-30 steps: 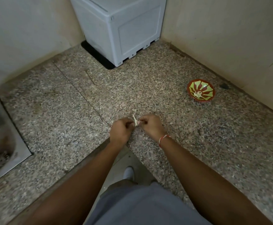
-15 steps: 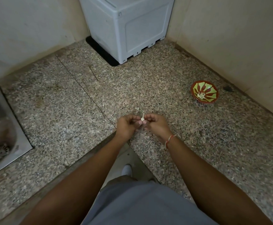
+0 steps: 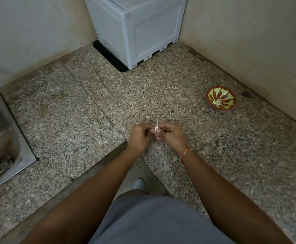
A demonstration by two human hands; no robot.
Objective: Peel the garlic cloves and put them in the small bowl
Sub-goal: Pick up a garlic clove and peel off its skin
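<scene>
A pale garlic clove [image 3: 156, 127] with a thin pointed tip sticking up is pinched between the fingertips of both hands above the speckled stone counter. My left hand [image 3: 140, 136] grips it from the left with curled fingers. My right hand [image 3: 171, 136], with a red-and-white thread at the wrist, pinches it from the right. The small red bowl [image 3: 212, 103] with a green pattern sits on the counter to the far right, apart from my hands, with a few pale garlic pieces [image 3: 217, 102] inside.
A grey plastic box [image 3: 140, 30] stands in the back corner against the walls. A steel sink [image 3: 4, 138] with a drain is set into the counter at the left. The counter's front edge [image 3: 98, 168] runs diagonally below my hands.
My hands have stayed together on the clove, and its pointed tip now stands more upright. The view has shifted slightly, so the bowl and the box sit a little further right in frame.
</scene>
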